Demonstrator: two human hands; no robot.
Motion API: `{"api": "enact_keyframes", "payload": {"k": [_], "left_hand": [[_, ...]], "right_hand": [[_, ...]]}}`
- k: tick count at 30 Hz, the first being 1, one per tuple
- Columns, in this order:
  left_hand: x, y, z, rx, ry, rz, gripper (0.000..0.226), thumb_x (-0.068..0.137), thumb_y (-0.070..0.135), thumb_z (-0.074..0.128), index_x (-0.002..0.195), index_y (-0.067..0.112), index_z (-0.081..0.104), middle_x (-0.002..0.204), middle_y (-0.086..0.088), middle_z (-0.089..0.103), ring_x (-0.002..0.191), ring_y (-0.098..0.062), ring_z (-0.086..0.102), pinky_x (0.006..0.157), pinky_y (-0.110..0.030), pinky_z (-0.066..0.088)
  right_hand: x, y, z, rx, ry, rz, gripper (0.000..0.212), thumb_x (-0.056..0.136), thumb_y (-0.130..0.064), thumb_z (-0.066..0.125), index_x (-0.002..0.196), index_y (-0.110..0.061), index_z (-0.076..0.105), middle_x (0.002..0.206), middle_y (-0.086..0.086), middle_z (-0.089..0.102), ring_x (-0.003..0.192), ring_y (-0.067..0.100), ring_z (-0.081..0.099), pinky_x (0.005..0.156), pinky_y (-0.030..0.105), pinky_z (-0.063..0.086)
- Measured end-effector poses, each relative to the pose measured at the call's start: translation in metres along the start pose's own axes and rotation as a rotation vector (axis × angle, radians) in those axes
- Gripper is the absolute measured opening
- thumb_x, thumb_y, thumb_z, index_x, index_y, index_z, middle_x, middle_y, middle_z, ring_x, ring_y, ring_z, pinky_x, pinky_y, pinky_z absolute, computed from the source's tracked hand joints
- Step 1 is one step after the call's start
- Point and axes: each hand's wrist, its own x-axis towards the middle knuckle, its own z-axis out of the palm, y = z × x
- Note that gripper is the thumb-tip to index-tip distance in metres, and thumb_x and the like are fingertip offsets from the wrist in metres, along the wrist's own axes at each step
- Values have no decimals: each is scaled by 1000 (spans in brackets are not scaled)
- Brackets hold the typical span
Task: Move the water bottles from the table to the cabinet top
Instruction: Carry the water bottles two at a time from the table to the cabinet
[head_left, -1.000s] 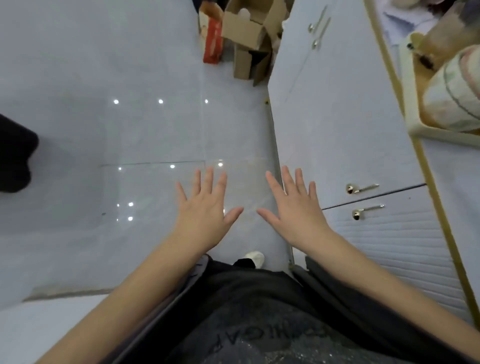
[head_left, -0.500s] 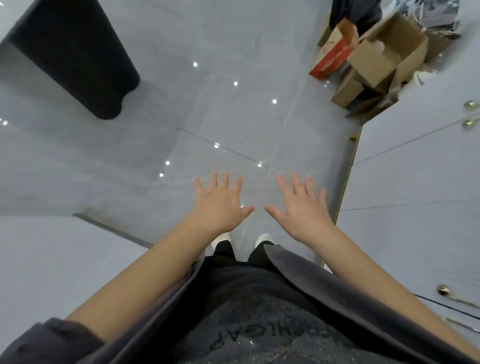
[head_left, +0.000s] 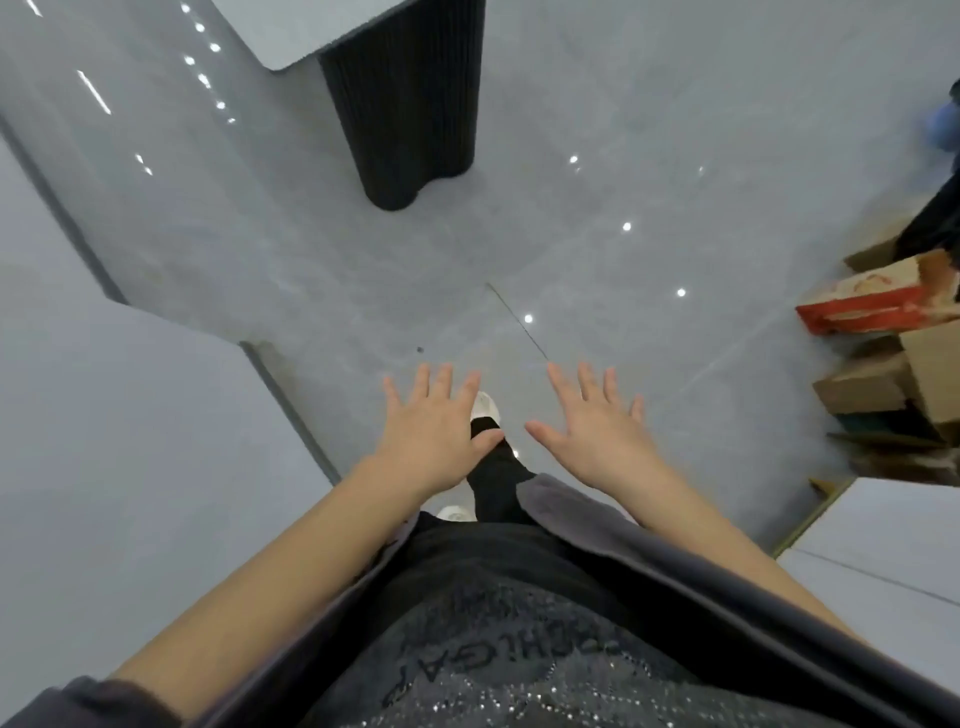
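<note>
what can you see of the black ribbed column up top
The black ribbed column stands upright on the glossy grey tiled floor, its top tucked under a pale grey tabletop with a rounded corner. Fine vertical grooves cover its matte surface; the foot has a rounded, wavy outline. Only floor and tabletop touch it.

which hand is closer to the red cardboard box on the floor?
Right. The right hand is spread open to the left of the red box, apart from it; the left hand is farther left, beyond the right hand.
</note>
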Motion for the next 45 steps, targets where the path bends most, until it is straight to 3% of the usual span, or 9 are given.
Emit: {"api": "enact_keyframes", "payload": {"k": [9, 16, 26, 32, 45], "left_hand": [[47, -39, -67, -189, 27, -214, 76, 95, 63, 29, 154, 26, -1, 163, -7, -3, 149, -29, -6, 116, -60, -2], [83, -86, -104, -235, 55, -274, 78, 94, 62, 31, 154, 27, -3, 163, -9, -4, 149, -29, -7, 115, -60, -2], [159, -232, -205, -126, 19, -137, 78, 95, 63, 30, 154, 25, -4, 163, -10, -5, 149, -30, -8, 115, -61, -2], [195, -323, -282, -26, 81, -51, 78, 95, 62, 31, 154, 25, -2, 163, -9, -2, 149, -31, -6, 115, -61, -2], [278, -445, -387, -4, 125, -15, 76, 96, 59, 32, 154, 23, 0, 163, -9, -2, 149, -30, -6, 116, -61, -2]], "right_hand": [[88, -42, -94, -225, -55, -206, 76, 95, -64, 32, 154, -34, -6, 164, 6, -11, 150, 32, -12, 117, 58, -1], [147, -101, -138, -282, -51, -273, 77, 95, -63, 34, 155, -34, -6, 164, 6, -10, 150, 34, -12, 118, 60, 0], [226, -238, -200, -176, -33, -141, 77, 95, -62, 35, 155, -35, -6, 164, 5, -10, 150, 32, -13, 118, 58, -1], [266, -326, -240, -67, 50, -109, 76, 95, -61, 37, 155, -35, -3, 164, 5, -9, 150, 32, -12, 117, 59, -1], [380, -451, -313, -23, 92, -65, 76, 96, -61, 34, 155, -32, -5, 164, 6, -9, 150, 34, -11, 117, 60, 1]]}}
